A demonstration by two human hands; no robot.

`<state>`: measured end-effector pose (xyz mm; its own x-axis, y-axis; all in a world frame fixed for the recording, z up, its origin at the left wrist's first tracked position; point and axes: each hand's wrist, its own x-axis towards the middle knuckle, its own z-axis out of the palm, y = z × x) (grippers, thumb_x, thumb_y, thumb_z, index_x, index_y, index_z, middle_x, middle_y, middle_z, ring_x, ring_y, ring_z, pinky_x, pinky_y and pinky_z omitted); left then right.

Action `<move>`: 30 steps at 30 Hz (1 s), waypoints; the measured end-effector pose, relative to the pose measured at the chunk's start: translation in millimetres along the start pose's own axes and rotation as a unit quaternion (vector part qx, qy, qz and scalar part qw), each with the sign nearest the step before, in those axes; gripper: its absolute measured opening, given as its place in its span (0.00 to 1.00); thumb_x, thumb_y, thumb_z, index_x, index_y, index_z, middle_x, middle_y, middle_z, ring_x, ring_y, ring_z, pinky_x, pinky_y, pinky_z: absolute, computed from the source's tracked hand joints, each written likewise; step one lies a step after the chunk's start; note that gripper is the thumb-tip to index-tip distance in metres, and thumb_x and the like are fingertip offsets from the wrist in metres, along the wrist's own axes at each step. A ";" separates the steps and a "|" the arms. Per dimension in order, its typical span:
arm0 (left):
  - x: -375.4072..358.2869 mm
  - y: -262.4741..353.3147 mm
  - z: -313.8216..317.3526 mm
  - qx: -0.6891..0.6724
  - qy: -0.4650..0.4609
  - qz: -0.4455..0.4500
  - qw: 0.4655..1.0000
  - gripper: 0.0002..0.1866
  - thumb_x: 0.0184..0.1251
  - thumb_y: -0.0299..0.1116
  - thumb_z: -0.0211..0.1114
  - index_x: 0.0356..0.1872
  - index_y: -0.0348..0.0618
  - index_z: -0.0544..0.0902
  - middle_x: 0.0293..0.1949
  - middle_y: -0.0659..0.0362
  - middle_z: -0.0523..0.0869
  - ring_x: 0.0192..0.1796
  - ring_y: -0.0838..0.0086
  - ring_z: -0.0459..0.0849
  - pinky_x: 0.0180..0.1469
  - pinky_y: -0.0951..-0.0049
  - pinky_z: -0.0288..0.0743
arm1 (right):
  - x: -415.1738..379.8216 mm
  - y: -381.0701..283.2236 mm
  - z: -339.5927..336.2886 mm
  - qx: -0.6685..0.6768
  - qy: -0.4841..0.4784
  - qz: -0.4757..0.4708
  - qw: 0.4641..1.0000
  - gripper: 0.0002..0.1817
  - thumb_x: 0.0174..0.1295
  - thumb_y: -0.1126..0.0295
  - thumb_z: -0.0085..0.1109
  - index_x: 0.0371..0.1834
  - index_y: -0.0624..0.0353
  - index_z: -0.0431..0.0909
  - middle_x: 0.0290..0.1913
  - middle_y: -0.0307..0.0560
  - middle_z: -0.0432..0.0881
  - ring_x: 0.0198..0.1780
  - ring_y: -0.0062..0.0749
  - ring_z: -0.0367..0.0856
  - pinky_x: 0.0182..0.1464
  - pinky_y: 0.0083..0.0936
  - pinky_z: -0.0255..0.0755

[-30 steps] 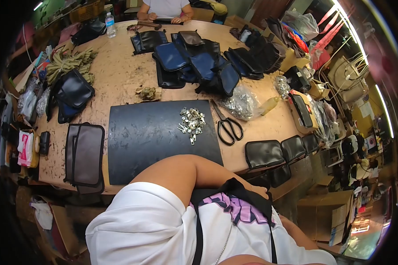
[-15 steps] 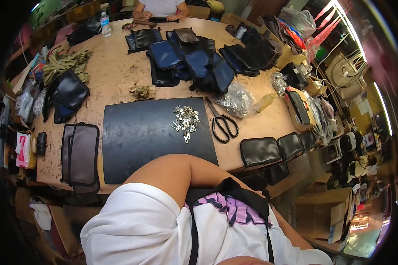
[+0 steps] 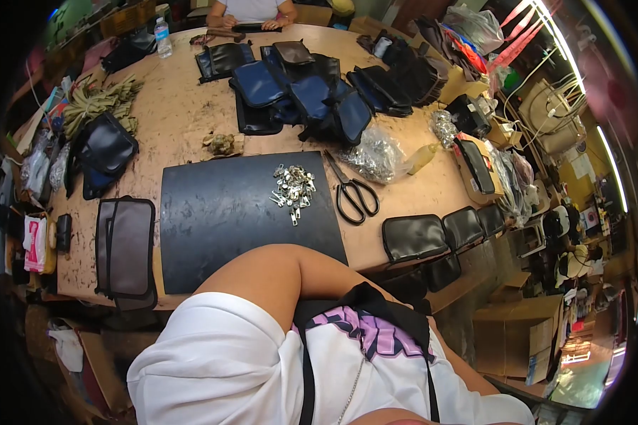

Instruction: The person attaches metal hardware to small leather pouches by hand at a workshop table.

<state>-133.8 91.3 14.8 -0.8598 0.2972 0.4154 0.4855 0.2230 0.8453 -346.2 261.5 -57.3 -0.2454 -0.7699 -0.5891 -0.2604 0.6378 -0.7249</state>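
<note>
The nearest black pouch (image 3: 415, 237) to the person's arms is seen lying by the right-hand edge of the surface (image 3: 181, 120), glossy face up, beside a second pouch (image 3: 463, 228) and a third pouch (image 3: 490, 218). By its look, it would be judged light and pliable, with a smooth, slightly slippery face and a firmer piped border; little fragility is to be expected, though the sheen could be creased or scratched. It would best be taken by the bound rim at the near edge, thumb above and fingers beneath, rather than pressed at the puffed middle (where a bare fingertip might simply skid). Whether either the left hand or the right hand is spread, closed or holding anything cannot be told: the left forearm (image 3: 340, 273) is folded across the body toward a black cloth (image 3: 397, 319), the right forearm (image 3: 464, 365) is raised toward the same place, and both hands are hidden. To the left of the pouches, scissors (image 3: 356, 200) are laid beside a dark mat (image 3: 227, 227), on which small metal pieces (image 3: 294, 188) are heaped, loose and easily scattered. Farther out, blue pouches (image 3: 312, 95) are piled, and past them a co-worker's hands (image 3: 270, 25) are seen.
</note>
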 end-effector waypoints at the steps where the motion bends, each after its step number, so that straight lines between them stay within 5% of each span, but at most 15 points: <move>1: -0.9 0.4 -0.2 -0.003 0.003 0.001 1.000 0.18 0.67 0.42 0.61 0.45 0.36 0.80 0.45 0.46 0.84 0.50 0.55 0.84 0.50 0.58 0.74 | 2.5 8.3 -0.9 -0.015 -0.004 -0.011 1.000 0.32 0.70 0.69 0.61 0.74 0.54 0.56 0.57 0.47 0.78 0.56 0.35 0.80 0.60 0.33 0.76; 7: 1.5 0.9 0.4 -0.024 0.010 0.019 0.999 0.18 0.65 0.43 0.62 0.45 0.36 0.80 0.46 0.46 0.84 0.50 0.54 0.84 0.51 0.57 0.74 | 9.2 55.2 -14.7 -0.110 -0.054 -0.094 0.988 0.32 0.72 0.68 0.60 0.74 0.54 0.55 0.57 0.47 0.78 0.56 0.34 0.79 0.60 0.32 0.75; 10: 0.7 1.6 0.5 -0.032 0.014 0.027 0.999 0.18 0.65 0.43 0.63 0.44 0.36 0.80 0.46 0.46 0.84 0.50 0.54 0.84 0.51 0.57 0.74 | -0.2 33.0 -5.8 -0.095 -0.012 -0.066 0.993 0.26 0.74 0.64 0.58 0.71 0.58 0.64 0.55 0.47 0.80 0.53 0.28 0.79 0.57 0.27 0.75; 30: -2.3 -2.2 -5.5 0.016 0.005 0.012 1.000 0.21 0.62 0.44 0.67 0.46 0.36 0.79 0.46 0.45 0.85 0.51 0.52 0.84 0.50 0.58 0.75 | 3.3 -8.6 11.4 -0.022 0.041 -0.002 0.999 0.24 0.74 0.63 0.58 0.69 0.59 0.65 0.55 0.47 0.81 0.52 0.27 0.79 0.56 0.26 0.75</move>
<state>-133.7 85.0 13.9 -0.8496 0.2925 0.4389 0.5102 0.2449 0.8244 -334.2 253.2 -57.1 -0.3199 -0.7687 -0.5538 -0.3027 0.6368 -0.7091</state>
